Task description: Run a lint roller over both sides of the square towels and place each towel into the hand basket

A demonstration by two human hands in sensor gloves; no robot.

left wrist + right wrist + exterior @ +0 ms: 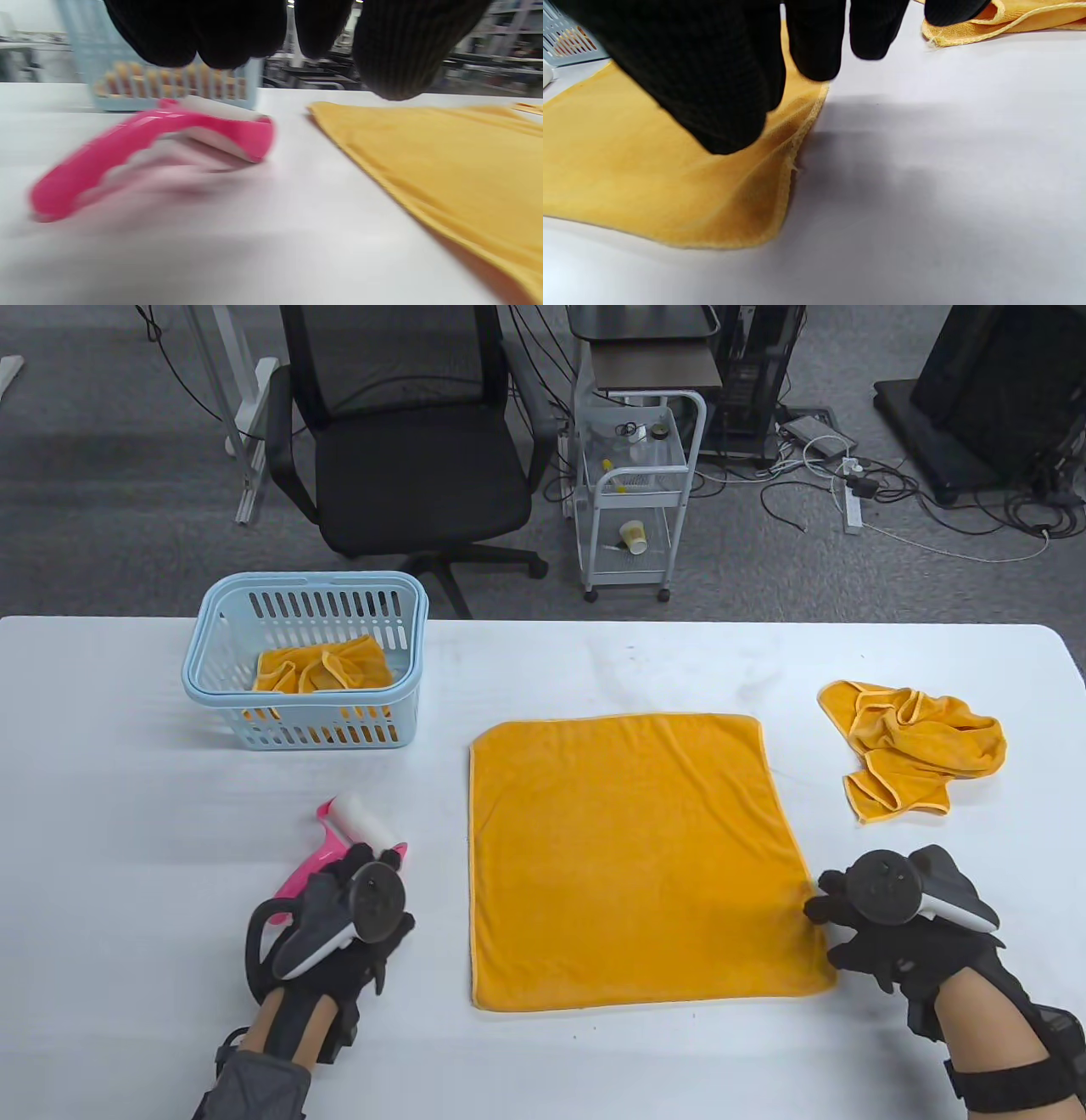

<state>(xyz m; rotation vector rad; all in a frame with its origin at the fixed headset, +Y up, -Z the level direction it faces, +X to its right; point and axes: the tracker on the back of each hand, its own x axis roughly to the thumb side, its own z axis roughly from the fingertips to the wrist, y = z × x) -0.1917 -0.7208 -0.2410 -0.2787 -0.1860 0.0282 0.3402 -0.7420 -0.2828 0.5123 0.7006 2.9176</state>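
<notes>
One slip looms: your open left hand (339, 916) hovers above the lint roller (344, 840) beside the flat towel (632, 857), whose edge your open right hand (882, 920) could ruck.

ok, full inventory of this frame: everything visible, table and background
flat towel: 1, orange, spread at table centre
crumpled towel: 1, orange, table right
towel in basket: 1, orange, bunched
hand basket: 1, light blue, table left rear
lint roller: 1, pink with white roll, lying left of flat towel
table: 1, white
office chair: 1, black, behind table
cart: 1, white, beside chair
left hand: black glove, above the roller handle, not gripping
right hand: black glove, at flat towel's near right corner; contact unclear
</notes>
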